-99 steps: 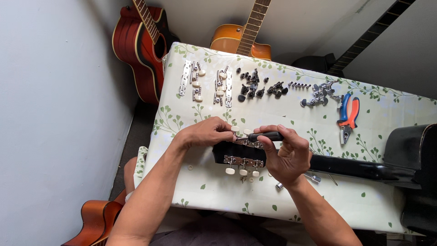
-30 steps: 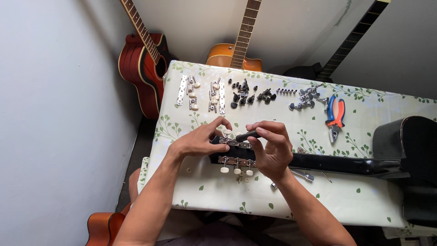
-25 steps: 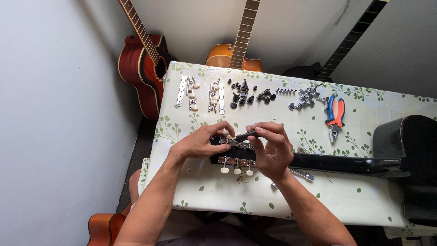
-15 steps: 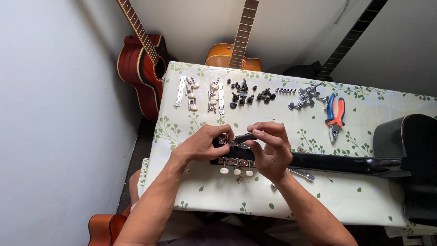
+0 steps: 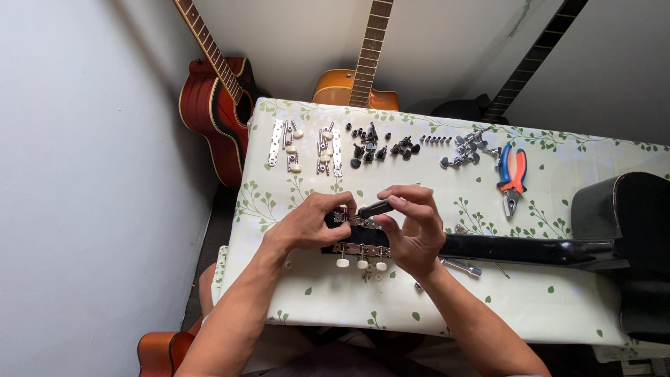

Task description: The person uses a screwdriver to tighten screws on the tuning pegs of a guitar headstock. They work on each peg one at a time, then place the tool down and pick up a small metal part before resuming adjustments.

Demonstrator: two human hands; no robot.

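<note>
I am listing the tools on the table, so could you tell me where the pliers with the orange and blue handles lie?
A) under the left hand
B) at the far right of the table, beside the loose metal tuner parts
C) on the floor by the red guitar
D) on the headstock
B: the pliers lie flat on the leaf-patterned tablecloth, just right of the loose metal tuner parts, away from both hands.

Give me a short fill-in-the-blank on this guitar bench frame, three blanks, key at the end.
1. The right hand pinches a slim black-handled tool over the black guitar headstock, which the ____ hand steadies.
2. The tuner knobs along the headstock's near edge are ____ in colour.
3. The orange-and-blue pliers lie on the leaf-patterned tablecloth, to the ____ of the hands.

Missing words: left; white; right
</note>
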